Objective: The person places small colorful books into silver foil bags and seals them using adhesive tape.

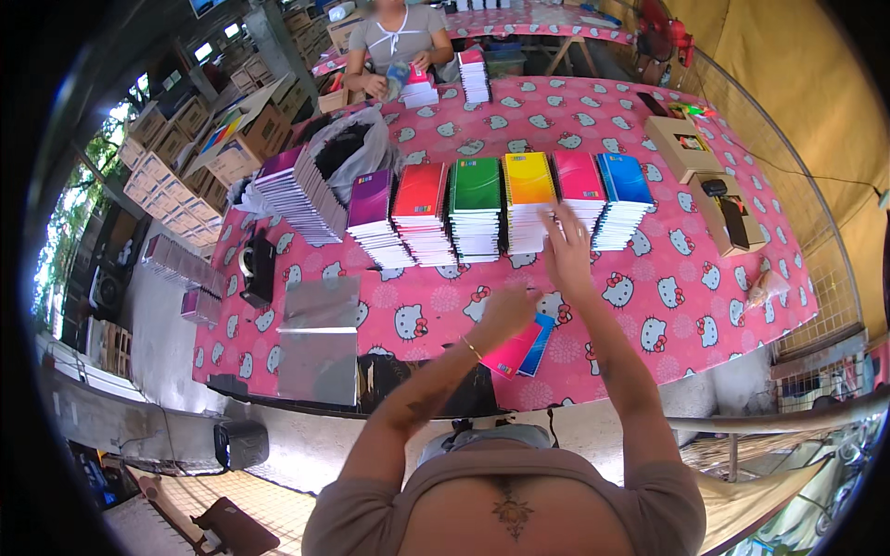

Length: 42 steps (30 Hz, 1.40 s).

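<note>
1. Pink and blue notebooks (521, 347): two, flat, overlapped, centre frame near table's front edge.
2. Yellow notebook stack (529, 211): upright pile, centre of the row, upper middle.

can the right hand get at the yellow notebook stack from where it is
Probably yes: the right hand is raised just in front of the yellow notebook stack, fingers spread, with nothing lying between them.

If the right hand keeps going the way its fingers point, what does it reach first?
The right hand points away across the table, fingertips at the front of the row of notebook stacks. It would probably first meet the yellow stack or the pink stack beside it; depth is unclear.
</note>
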Available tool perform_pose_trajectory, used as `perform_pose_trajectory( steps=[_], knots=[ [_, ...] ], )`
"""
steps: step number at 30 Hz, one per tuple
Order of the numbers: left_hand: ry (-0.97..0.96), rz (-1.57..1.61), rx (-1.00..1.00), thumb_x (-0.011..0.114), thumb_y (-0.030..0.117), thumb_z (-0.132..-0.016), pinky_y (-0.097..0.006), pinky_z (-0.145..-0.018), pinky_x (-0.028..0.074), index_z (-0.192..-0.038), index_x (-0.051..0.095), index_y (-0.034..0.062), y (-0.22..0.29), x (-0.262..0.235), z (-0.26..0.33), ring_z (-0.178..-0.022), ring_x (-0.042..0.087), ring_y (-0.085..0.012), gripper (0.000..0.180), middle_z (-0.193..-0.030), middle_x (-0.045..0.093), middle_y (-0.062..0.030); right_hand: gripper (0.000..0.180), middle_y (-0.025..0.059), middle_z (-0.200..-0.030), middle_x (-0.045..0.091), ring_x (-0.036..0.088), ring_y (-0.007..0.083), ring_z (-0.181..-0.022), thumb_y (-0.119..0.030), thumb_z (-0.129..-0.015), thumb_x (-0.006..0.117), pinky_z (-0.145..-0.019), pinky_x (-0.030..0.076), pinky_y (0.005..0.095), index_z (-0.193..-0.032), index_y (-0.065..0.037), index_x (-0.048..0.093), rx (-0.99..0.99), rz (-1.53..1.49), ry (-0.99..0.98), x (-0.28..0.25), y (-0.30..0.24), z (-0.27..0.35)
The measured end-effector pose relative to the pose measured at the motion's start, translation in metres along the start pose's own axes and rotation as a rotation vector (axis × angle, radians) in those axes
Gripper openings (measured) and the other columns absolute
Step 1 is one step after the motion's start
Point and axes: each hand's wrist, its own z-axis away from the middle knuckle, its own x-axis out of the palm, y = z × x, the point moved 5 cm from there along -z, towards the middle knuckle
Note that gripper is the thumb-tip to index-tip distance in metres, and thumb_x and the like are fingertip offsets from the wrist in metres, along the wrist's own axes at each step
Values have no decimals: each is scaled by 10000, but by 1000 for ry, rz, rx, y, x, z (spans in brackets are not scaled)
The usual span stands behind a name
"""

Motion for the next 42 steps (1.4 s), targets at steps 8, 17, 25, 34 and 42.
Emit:
perform_pose_trajectory(
  steps=[8,17,25,34,42],
  knots=[
    [404,-386,206,626,112,-884,-515,-1100,365,-1249,620,53,-92,-120,-54,-1144,629,-304,370,-1201,676,-126,363,43,-1238,593,543,253,-1166,-175,-858,651,-891,424,475,-1217,-118,640,-163,26,-306,9,-13,19],
    [223,-122,309,640,46,-801,-404,-830,537,-1268,626,70,-16,-69,97,-976,662,-260,468,-1107,678,-82,291,108,-1182,616,563,307,-1140,-113,-843,678,-952,415,492,-1132,-88,647,532,-464,-441,-11,-22,172],
    [-267,-303,-8,603,293,-897,-421,-654,553,-1001,649,38,0,-37,21,-819,678,-287,279,-958,674,-103,550,144,-1394,483,461,369,-1283,-96,-802,710,-1014,400,487,-1330,-91,556,153,-7,-138,-9,21,-4],
    [317,81,-173,686,218,-876,-498,-822,521,-1273,590,100,-63,-87,-4,-1030,619,-306,425,-1139,632,-125,582,115,-1382,498,469,329,-1290,-130,-755,740,-1019,399,480,-1312,-97,574,-3,-164,-247,35,-15,-17],
    [312,-141,173,738,124,-800,-405,-825,561,-1265,636,99,-143,-178,-39,-1012,677,-333,476,-1142,696,-153,524,95,-1246,585,551,300,-1168,-145,-766,730,-954,431,452,-1268,-73,597,-120,-178,-203,100,-92,-60]
  ],
)
